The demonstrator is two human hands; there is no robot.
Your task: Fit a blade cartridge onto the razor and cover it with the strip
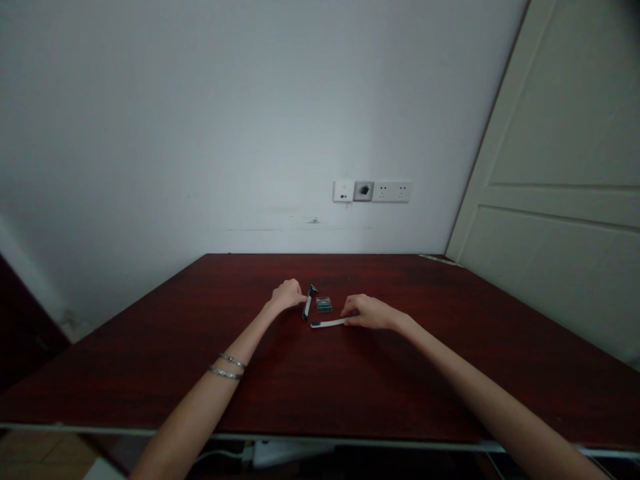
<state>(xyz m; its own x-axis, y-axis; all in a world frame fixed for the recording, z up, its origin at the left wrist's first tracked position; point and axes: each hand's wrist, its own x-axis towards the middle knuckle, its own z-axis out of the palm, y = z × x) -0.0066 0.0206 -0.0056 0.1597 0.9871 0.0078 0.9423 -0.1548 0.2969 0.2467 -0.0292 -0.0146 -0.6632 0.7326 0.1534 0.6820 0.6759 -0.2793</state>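
At the middle of the dark red table, my left hand (289, 295) has its fingertips closed on a razor (308, 304) with a pale handle. The razor's dark head points away from me. My right hand (367, 311) pinches the right end of a slim white toothbrush-like stick (329, 324), whose dark tip points left. Between both hands sits a small clear box (324, 305) with dark green contents, probably razor cartridges. The curled fingers partly hide the held end of the stick.
The glossy table (320, 387) meets a white wall at the back. Sockets and a switch panel (373, 191) are on that wall. A pale panelled door (560, 200) stands along the right side. Under the front edge lies a white device (290, 453) with a cable.
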